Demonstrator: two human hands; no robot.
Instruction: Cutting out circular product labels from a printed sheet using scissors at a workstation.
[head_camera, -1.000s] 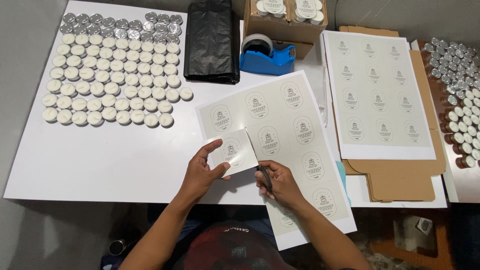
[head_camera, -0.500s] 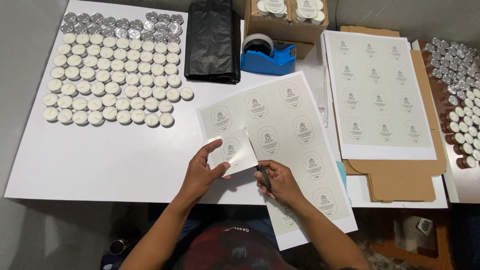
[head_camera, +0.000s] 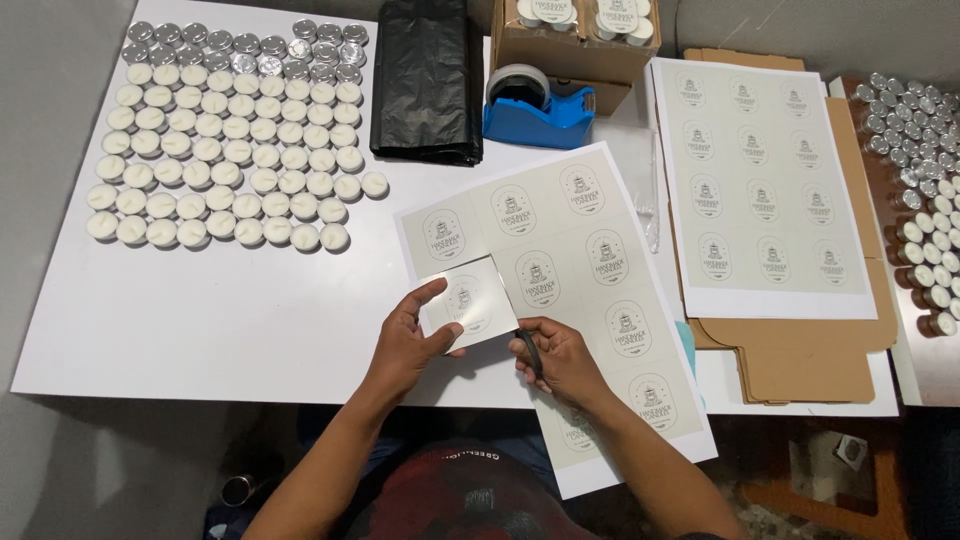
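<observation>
Left hand (head_camera: 405, 345) pinches the part-cut label (head_camera: 468, 305) at the sheet (head_camera: 560, 260) corner, near the front worktop (head_camera: 230, 320) edge. Right hand (head_camera: 560, 362) is clamped on dark scissors (head_camera: 530, 350), blades at the label's right edge. Risk: cut strays into the printed oval if the sheet slips or buckles. Candles (head_camera: 230, 160) well apart.

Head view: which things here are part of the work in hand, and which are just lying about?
In hand:
- left hand pinching the partly cut white label corner
- right hand working small dark scissors
- white printed label sheet being cut

Lying about:
- rows of white tealight candles
- folded black plastic bag
- blue tape dispenser
- second label sheet
</observation>
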